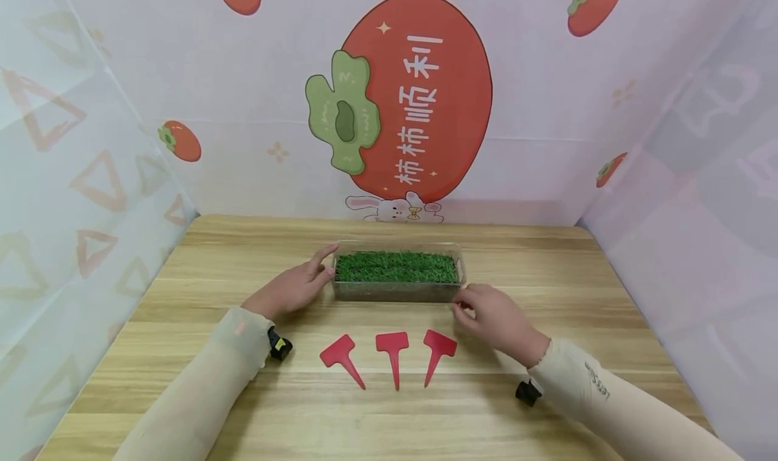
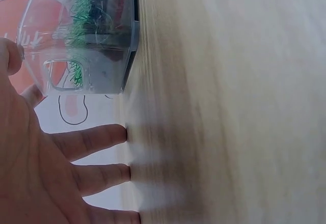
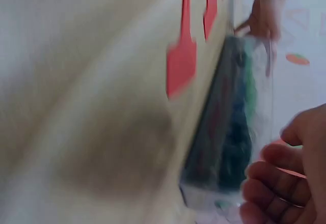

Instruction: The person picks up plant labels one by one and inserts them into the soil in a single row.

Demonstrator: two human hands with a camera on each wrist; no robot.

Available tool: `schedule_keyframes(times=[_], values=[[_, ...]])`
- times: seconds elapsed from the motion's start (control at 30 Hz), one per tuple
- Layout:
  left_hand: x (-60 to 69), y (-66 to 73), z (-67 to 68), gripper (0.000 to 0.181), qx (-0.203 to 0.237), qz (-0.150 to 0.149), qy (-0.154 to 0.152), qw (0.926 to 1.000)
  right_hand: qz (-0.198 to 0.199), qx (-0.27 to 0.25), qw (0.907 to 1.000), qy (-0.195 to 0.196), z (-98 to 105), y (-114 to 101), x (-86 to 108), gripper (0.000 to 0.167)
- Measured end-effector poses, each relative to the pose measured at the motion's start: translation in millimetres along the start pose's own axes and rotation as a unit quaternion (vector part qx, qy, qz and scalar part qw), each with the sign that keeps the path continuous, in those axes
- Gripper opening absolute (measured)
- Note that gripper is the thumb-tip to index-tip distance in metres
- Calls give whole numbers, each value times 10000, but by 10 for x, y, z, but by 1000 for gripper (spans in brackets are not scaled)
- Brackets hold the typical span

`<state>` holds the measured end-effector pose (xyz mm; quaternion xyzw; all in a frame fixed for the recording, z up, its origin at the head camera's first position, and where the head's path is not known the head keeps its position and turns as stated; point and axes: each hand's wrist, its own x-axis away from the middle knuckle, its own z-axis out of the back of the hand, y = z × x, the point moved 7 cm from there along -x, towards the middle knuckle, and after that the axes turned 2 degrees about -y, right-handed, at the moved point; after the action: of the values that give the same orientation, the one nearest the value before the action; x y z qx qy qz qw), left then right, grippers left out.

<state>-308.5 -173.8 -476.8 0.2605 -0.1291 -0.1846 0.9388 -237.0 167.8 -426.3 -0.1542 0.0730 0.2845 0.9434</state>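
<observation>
A clear plastic box (image 1: pixel 396 292) filled with green artificial grass (image 1: pixel 395 266) stands toward the back of the table. My left hand (image 1: pixel 298 285) is at its left end, thumb and forefinger against the rim; in the left wrist view the other fingers (image 2: pixel 97 141) are spread and reach down to the tabletop. Close to the box's front right corner is my right hand (image 1: pixel 495 316), fingers loosely bent and holding nothing. Whether it touches the box I cannot tell. Three red T-shaped plant labels, left (image 1: pixel 340 351), middle (image 1: pixel 392 343) and right (image 1: pixel 440 345), lie in front, stems toward me.
The wood-grain table (image 1: pixel 389 420) ends at a printed backdrop (image 1: pixel 529 96) with persimmon pictures, and side curtains flank it. A black strap device sits at each wrist, the left one (image 1: pixel 279 344) and the right one (image 1: pixel 528 393).
</observation>
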Motion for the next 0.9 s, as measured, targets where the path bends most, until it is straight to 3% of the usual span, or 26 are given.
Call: schedule_keyframes(times=[0.23,0.4,0.6,0.7,0.9], values=[[41,-3,-11,62,93,21,-19,10000,559,228,9962,-624,-314,-208,119,23],[46,9,-12,61,121,49,-26,9999,368,246,9945,-954,-453,-204,156,35],[37,3,-15,61,95,37,5,9999,45,499,9894,-1362,-543,-228,192,77],[33,-5,-15,61,93,30,14,10000,12,626,9883,-1389,-555,-258,203,88],[28,-3,-24,62,147,85,-54,9998,161,705,9902,-1191,-550,-300,220,93]])
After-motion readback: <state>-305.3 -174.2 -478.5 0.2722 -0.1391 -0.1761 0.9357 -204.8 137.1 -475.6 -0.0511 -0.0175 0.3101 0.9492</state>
